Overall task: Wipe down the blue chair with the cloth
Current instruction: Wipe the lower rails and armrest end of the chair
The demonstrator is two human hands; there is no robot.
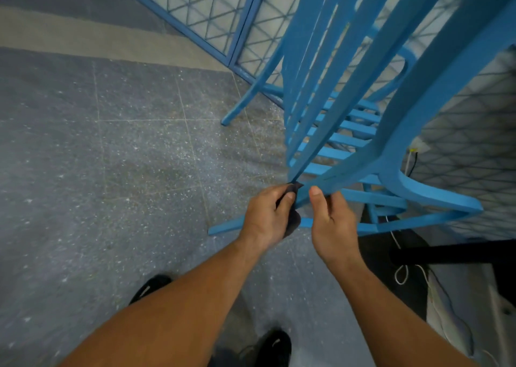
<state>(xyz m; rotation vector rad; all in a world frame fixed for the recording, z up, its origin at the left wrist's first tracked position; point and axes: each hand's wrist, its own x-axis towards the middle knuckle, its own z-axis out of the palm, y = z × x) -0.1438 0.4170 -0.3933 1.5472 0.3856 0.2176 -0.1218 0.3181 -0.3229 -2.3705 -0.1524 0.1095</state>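
The blue chair point(396, 132) fills the upper right, tilted over, its slatted back and seat running down toward my hands. My left hand point(265, 216) grips a small dark cloth point(291, 199) and holds it against the low end of the chair's slats. Just to the right, my right hand point(332, 221) curls round a thin blue rail of the chair, thumb on top. Most of the cloth is hidden inside my left fist.
A blue mesh partition point(212, 17) stands at the back. Speckled grey floor point(111, 157) spreads to the left. White cables point(402, 271) and a dark bar point(452, 252) lie at the right. My black shoes point(275, 348) show at the bottom.
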